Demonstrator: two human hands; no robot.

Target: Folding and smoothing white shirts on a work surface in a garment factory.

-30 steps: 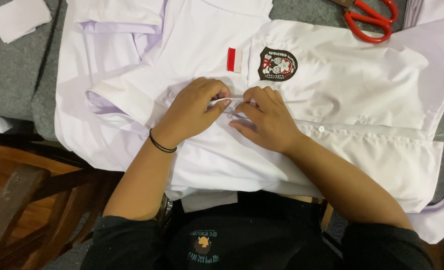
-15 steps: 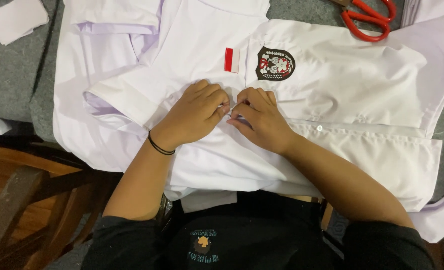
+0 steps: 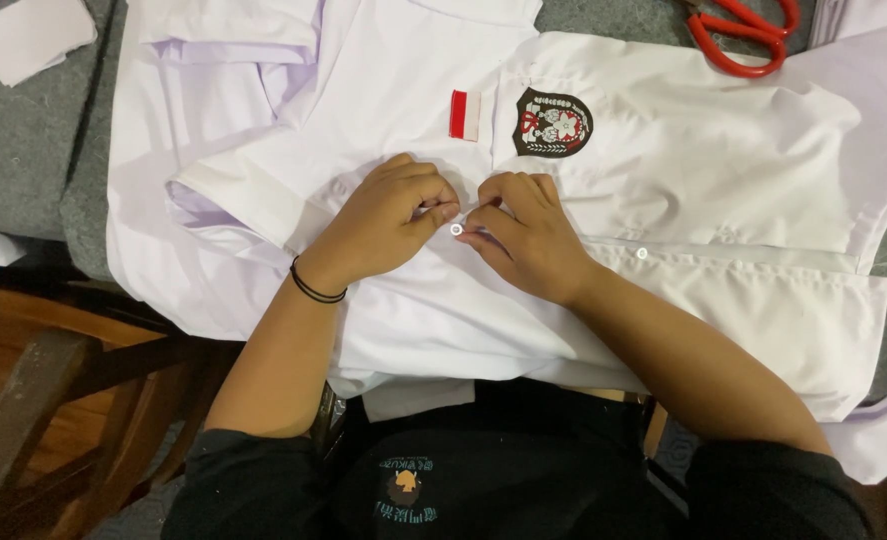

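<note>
Two bare forearms reach out from black sleeves at the near edge, over a dark garment with a small printed emblem [image 3: 406, 487] on it. At the near left a brown wooden chair frame [image 3: 33, 400] stands on a reddish-brown floor, just beside the worktop's edge.

Farther in, a white shirt [image 3: 723, 160] lies spread flat across the grey felt-like worktop [image 3: 23, 160], its hem hanging over the near edge toward the person. The left hand [image 3: 383, 225], with a thin black band [image 3: 315, 291] at the wrist, rests curled on the shirt front, fingers bent inward and thumb and forefinger pinched on the cloth of the placket. The right hand [image 3: 528, 235] lies just beside it, fingertips closed on the fabric edge next to a small clear button [image 3: 456, 230] (the button sits right between the two hands). A second button [image 3: 642, 254] shows on the placket to the right, well clear of the fingers.

Beyond the hands, a red-and-white rectangular patch [image 3: 464, 115] and a dark shield-shaped badge [image 3: 552, 122] sit side by side on the chest. At the far left a loose white cloth piece [image 3: 28, 38] lies on the worktop; at the far right, red-handled scissors [image 3: 743, 35] rest near the shirt's shoulder.
</note>
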